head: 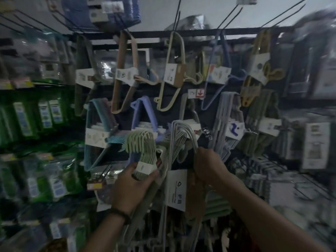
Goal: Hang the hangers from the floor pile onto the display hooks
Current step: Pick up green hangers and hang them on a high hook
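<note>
Black display rail (149, 34), pastel hanger packs (171, 73)

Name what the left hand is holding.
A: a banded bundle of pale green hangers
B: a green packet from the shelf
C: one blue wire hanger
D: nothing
A: the left hand grips the pale green hangers at their white band, hooks fanned upward, while the right hand holds the white hangers.

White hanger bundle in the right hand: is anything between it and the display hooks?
Yes. The white hanger bundle, gripped by the right hand, faces a row already crowded: a purple pack hangs left of it, a grey pack right. No free hook shows behind it.
</note>
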A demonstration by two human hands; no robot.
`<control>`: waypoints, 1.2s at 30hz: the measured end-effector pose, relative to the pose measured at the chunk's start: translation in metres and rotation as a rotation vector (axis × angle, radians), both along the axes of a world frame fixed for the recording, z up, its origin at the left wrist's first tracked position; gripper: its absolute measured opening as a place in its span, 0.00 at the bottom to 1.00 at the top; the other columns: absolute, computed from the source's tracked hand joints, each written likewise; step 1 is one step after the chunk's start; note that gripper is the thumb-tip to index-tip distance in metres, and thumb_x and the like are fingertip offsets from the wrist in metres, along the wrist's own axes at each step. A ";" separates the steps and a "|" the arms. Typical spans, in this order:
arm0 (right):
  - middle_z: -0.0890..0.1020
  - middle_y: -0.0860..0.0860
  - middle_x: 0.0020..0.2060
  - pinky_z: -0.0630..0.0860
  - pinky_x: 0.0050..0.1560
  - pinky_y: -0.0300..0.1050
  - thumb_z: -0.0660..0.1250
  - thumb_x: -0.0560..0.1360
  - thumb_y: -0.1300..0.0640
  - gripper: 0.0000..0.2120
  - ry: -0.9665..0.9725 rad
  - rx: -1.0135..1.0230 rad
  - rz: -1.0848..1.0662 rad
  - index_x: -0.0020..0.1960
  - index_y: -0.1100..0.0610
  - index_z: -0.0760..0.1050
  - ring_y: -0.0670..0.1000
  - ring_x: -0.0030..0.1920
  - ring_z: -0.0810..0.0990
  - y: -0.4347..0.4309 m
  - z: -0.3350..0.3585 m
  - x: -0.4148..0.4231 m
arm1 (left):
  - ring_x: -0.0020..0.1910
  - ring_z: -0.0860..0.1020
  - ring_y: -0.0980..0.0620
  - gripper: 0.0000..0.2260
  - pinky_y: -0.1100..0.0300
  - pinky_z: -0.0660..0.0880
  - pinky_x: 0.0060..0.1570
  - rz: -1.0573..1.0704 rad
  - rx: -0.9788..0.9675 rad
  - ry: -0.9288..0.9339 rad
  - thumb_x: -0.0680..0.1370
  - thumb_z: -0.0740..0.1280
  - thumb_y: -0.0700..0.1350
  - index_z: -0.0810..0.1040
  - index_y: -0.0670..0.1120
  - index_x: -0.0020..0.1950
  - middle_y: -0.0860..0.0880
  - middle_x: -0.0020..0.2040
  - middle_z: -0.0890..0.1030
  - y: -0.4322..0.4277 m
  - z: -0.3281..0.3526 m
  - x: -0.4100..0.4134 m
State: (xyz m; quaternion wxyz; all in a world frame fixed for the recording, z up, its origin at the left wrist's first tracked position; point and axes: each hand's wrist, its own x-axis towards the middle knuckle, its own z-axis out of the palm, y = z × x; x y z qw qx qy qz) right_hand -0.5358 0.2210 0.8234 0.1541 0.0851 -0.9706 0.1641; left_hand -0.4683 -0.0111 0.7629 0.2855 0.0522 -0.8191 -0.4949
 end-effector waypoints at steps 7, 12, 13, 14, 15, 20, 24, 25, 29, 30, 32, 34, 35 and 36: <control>0.73 0.48 0.38 0.67 0.29 0.41 0.66 0.79 0.61 0.06 0.061 0.029 -0.068 0.45 0.54 0.71 0.52 0.38 0.78 -0.012 0.053 -0.023 | 0.47 0.84 0.58 0.18 0.51 0.83 0.51 -0.117 0.128 0.070 0.67 0.80 0.64 0.82 0.60 0.52 0.59 0.46 0.87 0.006 0.044 -0.046; 0.75 0.50 0.42 0.69 0.32 0.43 0.67 0.80 0.55 0.07 0.163 0.005 -0.113 0.51 0.53 0.68 0.48 0.36 0.73 -0.016 0.093 -0.034 | 0.44 0.83 0.59 0.12 0.59 0.80 0.43 -0.155 0.059 0.148 0.72 0.79 0.59 0.80 0.59 0.48 0.58 0.41 0.85 -0.009 0.096 -0.062; 0.75 0.51 0.43 0.67 0.31 0.43 0.65 0.80 0.55 0.07 0.190 0.028 -0.118 0.50 0.53 0.67 0.48 0.35 0.72 -0.015 0.105 -0.034 | 0.43 0.83 0.58 0.11 0.62 0.79 0.41 -0.150 0.032 0.154 0.72 0.80 0.57 0.80 0.57 0.47 0.58 0.41 0.85 -0.017 0.108 -0.067; 0.76 0.51 0.43 0.67 0.31 0.43 0.64 0.81 0.55 0.06 0.213 0.044 -0.132 0.49 0.52 0.67 0.48 0.35 0.72 -0.014 0.118 -0.034 | 0.44 0.84 0.57 0.11 0.63 0.79 0.40 -0.145 -0.009 0.169 0.72 0.80 0.57 0.81 0.56 0.48 0.58 0.41 0.86 -0.024 0.121 -0.070; 0.76 0.52 0.42 0.69 0.32 0.45 0.63 0.81 0.55 0.06 0.230 0.041 -0.139 0.47 0.52 0.68 0.51 0.35 0.73 -0.013 0.131 -0.036 | 0.45 0.84 0.58 0.13 0.63 0.78 0.41 -0.128 -0.095 0.175 0.72 0.79 0.58 0.82 0.55 0.51 0.59 0.43 0.86 -0.032 0.134 -0.073; 0.81 0.56 0.50 0.74 0.42 0.49 0.61 0.80 0.56 0.04 0.293 0.108 -0.162 0.47 0.53 0.71 0.58 0.45 0.78 -0.010 0.199 -0.057 | 0.49 0.81 0.54 0.22 0.56 0.79 0.46 0.087 -0.703 0.235 0.72 0.66 0.72 0.77 0.60 0.58 0.58 0.49 0.81 -0.071 0.202 -0.100; 0.80 0.57 0.51 0.79 0.51 0.55 0.60 0.82 0.57 0.06 0.324 0.134 -0.178 0.52 0.57 0.75 0.61 0.53 0.82 -0.011 0.251 -0.078 | 0.43 0.80 0.60 0.28 0.59 0.77 0.39 0.117 -0.914 0.249 0.70 0.56 0.81 0.75 0.62 0.56 0.60 0.45 0.80 -0.088 0.239 -0.114; 0.80 0.58 0.48 0.79 0.51 0.56 0.60 0.82 0.57 0.06 0.349 0.125 -0.176 0.50 0.56 0.74 0.62 0.52 0.81 -0.010 0.262 -0.083 | 0.41 0.78 0.61 0.28 0.63 0.74 0.36 0.140 -0.951 0.248 0.69 0.57 0.83 0.74 0.63 0.53 0.60 0.43 0.79 -0.089 0.248 -0.111; 0.80 0.60 0.58 0.78 0.55 0.55 0.61 0.83 0.57 0.09 0.323 0.179 -0.143 0.57 0.59 0.77 0.60 0.54 0.81 -0.008 0.305 -0.110 | 0.41 0.79 0.62 0.37 0.60 0.79 0.39 0.231 -1.082 0.187 0.56 0.56 0.89 0.79 0.65 0.49 0.61 0.43 0.82 -0.084 0.296 -0.107; 0.80 0.61 0.59 0.78 0.54 0.55 0.61 0.83 0.57 0.11 0.331 0.194 -0.129 0.59 0.61 0.77 0.58 0.52 0.81 -0.009 0.317 -0.117 | 0.42 0.79 0.62 0.38 0.60 0.79 0.40 0.243 -1.117 0.166 0.55 0.58 0.89 0.81 0.65 0.50 0.61 0.45 0.83 -0.082 0.310 -0.108; 0.81 0.58 0.52 0.77 0.45 0.50 0.63 0.81 0.57 0.09 0.397 0.188 -0.120 0.57 0.60 0.77 0.52 0.42 0.78 -0.008 0.338 -0.128 | 0.43 0.78 0.62 0.39 0.61 0.76 0.37 0.249 -1.209 0.105 0.53 0.61 0.89 0.82 0.66 0.52 0.62 0.46 0.83 -0.078 0.335 -0.110; 0.78 0.54 0.43 0.76 0.42 0.49 0.64 0.80 0.56 0.08 0.487 0.160 -0.129 0.54 0.59 0.75 0.52 0.39 0.77 -0.006 0.356 -0.137 | 0.41 0.77 0.64 0.38 0.63 0.75 0.37 0.240 -1.302 0.076 0.52 0.61 0.88 0.82 0.66 0.50 0.63 0.43 0.81 -0.073 0.355 -0.113; 0.77 0.53 0.42 0.77 0.43 0.50 0.64 0.80 0.55 0.07 0.521 0.134 -0.127 0.53 0.59 0.74 0.54 0.41 0.77 -0.005 0.363 -0.141 | 0.41 0.77 0.65 0.37 0.62 0.76 0.39 0.241 -1.350 0.072 0.53 0.61 0.88 0.82 0.67 0.50 0.63 0.43 0.80 -0.070 0.364 -0.115; 0.77 0.54 0.44 0.77 0.45 0.50 0.64 0.80 0.55 0.06 0.534 0.115 -0.129 0.53 0.58 0.73 0.57 0.43 0.78 -0.004 0.368 -0.146 | 0.42 0.77 0.64 0.37 0.61 0.79 0.41 0.243 -1.392 0.076 0.53 0.61 0.88 0.82 0.67 0.51 0.63 0.44 0.80 -0.067 0.372 -0.118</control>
